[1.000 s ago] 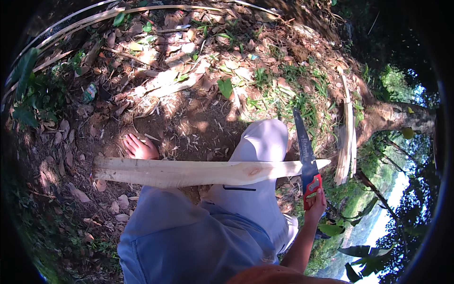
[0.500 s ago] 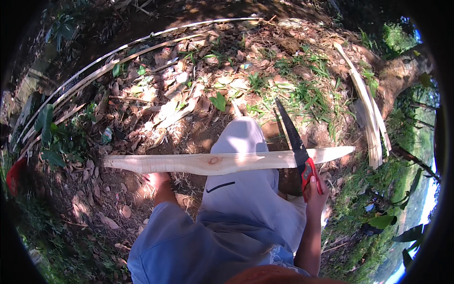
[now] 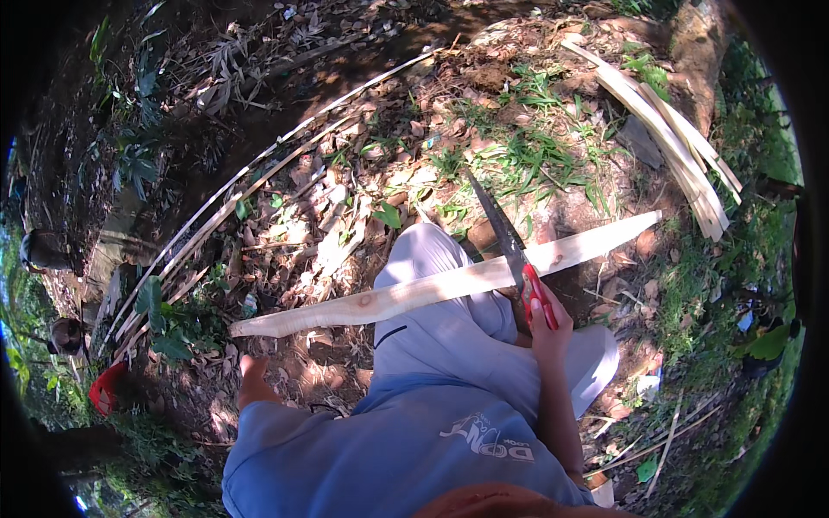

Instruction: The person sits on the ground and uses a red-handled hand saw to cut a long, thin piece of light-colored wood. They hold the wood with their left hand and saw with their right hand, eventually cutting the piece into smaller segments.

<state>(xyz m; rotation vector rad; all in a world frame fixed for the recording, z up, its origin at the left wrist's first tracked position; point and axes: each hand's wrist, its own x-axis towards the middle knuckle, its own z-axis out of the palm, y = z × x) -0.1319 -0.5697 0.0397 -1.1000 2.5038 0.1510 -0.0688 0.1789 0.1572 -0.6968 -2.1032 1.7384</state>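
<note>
A long pale wooden plank (image 3: 397, 296) lies slantwise across my raised leg, its right end farther away than its left. My right hand (image 3: 553, 332) is wrapped round the red handle of a handsaw (image 3: 499, 220). The dark blade points up and away, crossing over the plank to the right of my knee; whether its teeth touch the wood I cannot tell. Just short of the plank's left end is my left hand (image 3: 253, 373), seemingly apart from the wood, with its fingers too unclear to read.
Several pale wooden strips (image 3: 669, 129) lie at the far right near a tree trunk (image 3: 698, 52). Long thin strips (image 3: 285, 142) stretch along the far left. A red object (image 3: 105, 388) is at the left. Dry leaves and grass cover the soil.
The plank has tilted, its right end up and away, its left end nearer me. My right hand and the saw have shifted left and slightly away. My left hand shows lower, apart from the plank.
</note>
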